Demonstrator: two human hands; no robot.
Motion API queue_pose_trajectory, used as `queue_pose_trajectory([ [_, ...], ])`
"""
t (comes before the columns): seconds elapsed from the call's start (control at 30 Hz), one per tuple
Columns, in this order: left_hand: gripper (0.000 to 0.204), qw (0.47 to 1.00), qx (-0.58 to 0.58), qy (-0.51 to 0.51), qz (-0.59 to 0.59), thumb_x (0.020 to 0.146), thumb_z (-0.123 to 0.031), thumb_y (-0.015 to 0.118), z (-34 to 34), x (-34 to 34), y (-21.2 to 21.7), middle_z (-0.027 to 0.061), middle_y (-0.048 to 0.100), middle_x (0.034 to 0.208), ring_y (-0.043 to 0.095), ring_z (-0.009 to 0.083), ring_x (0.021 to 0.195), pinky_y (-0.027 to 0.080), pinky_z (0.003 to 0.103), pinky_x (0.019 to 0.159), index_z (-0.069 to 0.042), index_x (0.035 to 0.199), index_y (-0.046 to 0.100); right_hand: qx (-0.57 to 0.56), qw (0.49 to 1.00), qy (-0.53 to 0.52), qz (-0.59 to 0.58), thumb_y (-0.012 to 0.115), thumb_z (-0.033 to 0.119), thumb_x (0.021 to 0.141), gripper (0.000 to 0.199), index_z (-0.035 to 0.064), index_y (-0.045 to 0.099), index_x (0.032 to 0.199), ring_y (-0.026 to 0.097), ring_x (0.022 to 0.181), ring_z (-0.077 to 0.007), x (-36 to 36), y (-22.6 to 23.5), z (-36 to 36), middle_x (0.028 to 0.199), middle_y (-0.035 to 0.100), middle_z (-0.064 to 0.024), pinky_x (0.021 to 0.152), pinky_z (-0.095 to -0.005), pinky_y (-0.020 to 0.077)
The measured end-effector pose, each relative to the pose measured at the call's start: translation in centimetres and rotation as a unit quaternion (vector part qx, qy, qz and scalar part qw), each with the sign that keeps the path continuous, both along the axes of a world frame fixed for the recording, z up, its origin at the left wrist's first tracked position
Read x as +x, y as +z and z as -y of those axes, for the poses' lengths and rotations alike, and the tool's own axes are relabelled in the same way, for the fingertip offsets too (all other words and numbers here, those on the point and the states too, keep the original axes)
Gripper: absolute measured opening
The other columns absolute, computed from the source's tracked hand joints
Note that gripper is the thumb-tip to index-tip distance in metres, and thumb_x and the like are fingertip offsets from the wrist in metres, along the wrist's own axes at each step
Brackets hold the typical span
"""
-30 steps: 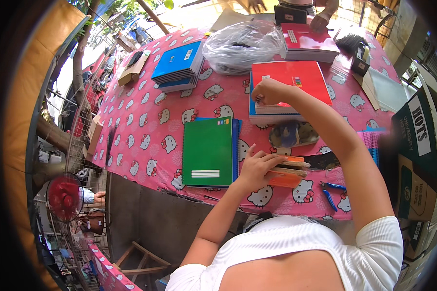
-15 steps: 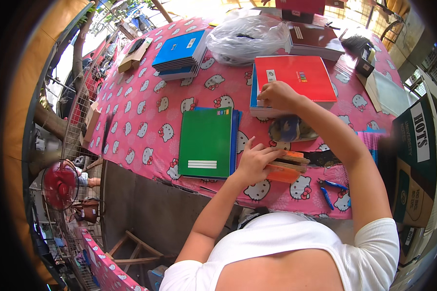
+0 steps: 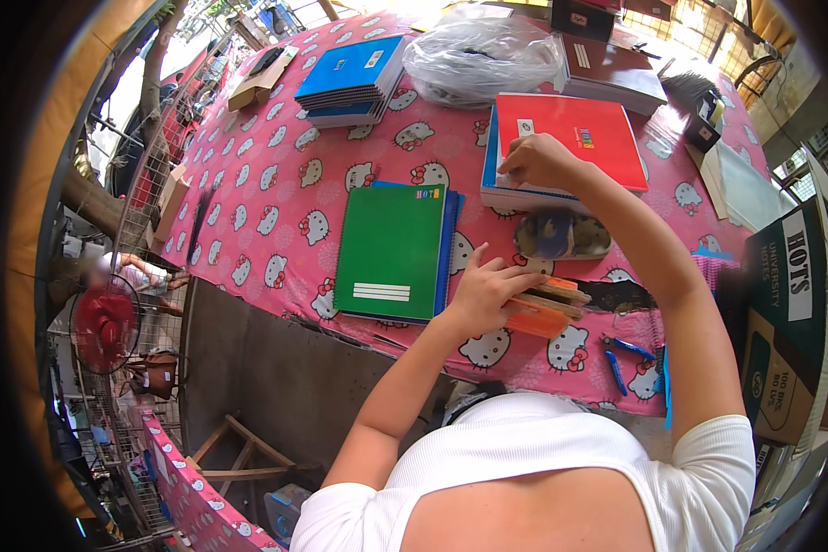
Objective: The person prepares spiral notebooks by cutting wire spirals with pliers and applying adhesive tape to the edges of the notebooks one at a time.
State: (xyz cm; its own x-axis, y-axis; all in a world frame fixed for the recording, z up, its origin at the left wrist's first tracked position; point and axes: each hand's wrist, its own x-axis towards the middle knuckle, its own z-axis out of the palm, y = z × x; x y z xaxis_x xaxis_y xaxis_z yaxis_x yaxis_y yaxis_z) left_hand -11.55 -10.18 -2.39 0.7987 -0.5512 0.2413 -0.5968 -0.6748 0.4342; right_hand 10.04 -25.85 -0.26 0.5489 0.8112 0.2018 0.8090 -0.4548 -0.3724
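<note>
My left hand [image 3: 488,293] lies over the near end of a worn wooden block with orange sides [image 3: 545,317], holding it down against the table, with a finger raised. My right hand [image 3: 545,162] is curled in a pinch at the left edge of a red notebook [image 3: 603,138], which tops a stack with blue covers beneath. What the pinch holds, if anything, is hidden. A green spiral notebook [image 3: 391,253] lies on blue ones left of my left hand. Between my hands is a dark patterned oval case [image 3: 561,236]. Blue-handled pliers [image 3: 627,359] lie near the front edge.
Blue notebooks [image 3: 351,74] are stacked at the back left, beside a clear plastic bag [image 3: 478,60]. Brown notebooks [image 3: 612,74] stand behind the red one. Cartons [image 3: 787,294] rise at the right. A black tape dispenser [image 3: 706,124] sits at the far right. A red fan [image 3: 106,327] stands left.
The view has shifted slightly. My right hand has moved a little up along the red notebook's edge. My left hand stays on the wooden block. A person in white shows more at the far left.
</note>
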Motion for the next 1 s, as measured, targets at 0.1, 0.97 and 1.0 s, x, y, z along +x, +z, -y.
queue_pose_trajectory([
  [0.1, 0.059, 1.0, 0.005, -0.001, -0.004, 0.065, -0.013, 0.073, 0.0, 0.1, -0.1, -0.0023, 0.065, 0.11, 0.058, 0.0203, 0.096, 0.027, 0.054, 0.107, -0.022, 0.122, 0.06, -0.007, 1.0, -0.01, 0.008, 0.073, 0.015, 0.065, 0.025, 0.0158, 0.075, 0.09, 0.063, 0.078, -0.0283, -0.3, 0.0, -0.2, 0.082, 0.065, -0.0078, 0.07, -0.0396, 0.0482],
  [0.97, 0.06, 0.999, 0.037, -0.008, -0.021, 0.065, -0.007, 0.07, 0.3, 0.5, 0.2, -0.0024, 0.065, 0.11, 0.059, 0.0221, 0.101, 0.029, 0.054, 0.105, -0.024, 0.122, 0.06, -0.022, 0.997, 0.051, 0.047, 0.064, 0.011, 0.07, 0.01, 0.0103, 0.07, 0.078, 0.064, 0.08, -0.0307, 0.4, 0.8, -0.8, 0.082, 0.067, -0.0093, 0.069, -0.042, 0.0489],
  [1.0, 0.059, 0.999, 0.032, -0.007, -0.022, 0.065, -0.008, 0.07, 0.3, 0.4, 0.2, -0.0022, 0.065, 0.11, 0.059, 0.0222, 0.101, 0.029, 0.054, 0.105, -0.024, 0.122, 0.06, -0.028, 0.997, 0.054, 0.043, 0.064, 0.011, 0.07, 0.01, 0.0103, 0.07, 0.078, 0.064, 0.08, -0.0305, 0.5, 0.8, -0.9, 0.082, 0.067, -0.0092, 0.069, -0.0418, 0.0489],
])
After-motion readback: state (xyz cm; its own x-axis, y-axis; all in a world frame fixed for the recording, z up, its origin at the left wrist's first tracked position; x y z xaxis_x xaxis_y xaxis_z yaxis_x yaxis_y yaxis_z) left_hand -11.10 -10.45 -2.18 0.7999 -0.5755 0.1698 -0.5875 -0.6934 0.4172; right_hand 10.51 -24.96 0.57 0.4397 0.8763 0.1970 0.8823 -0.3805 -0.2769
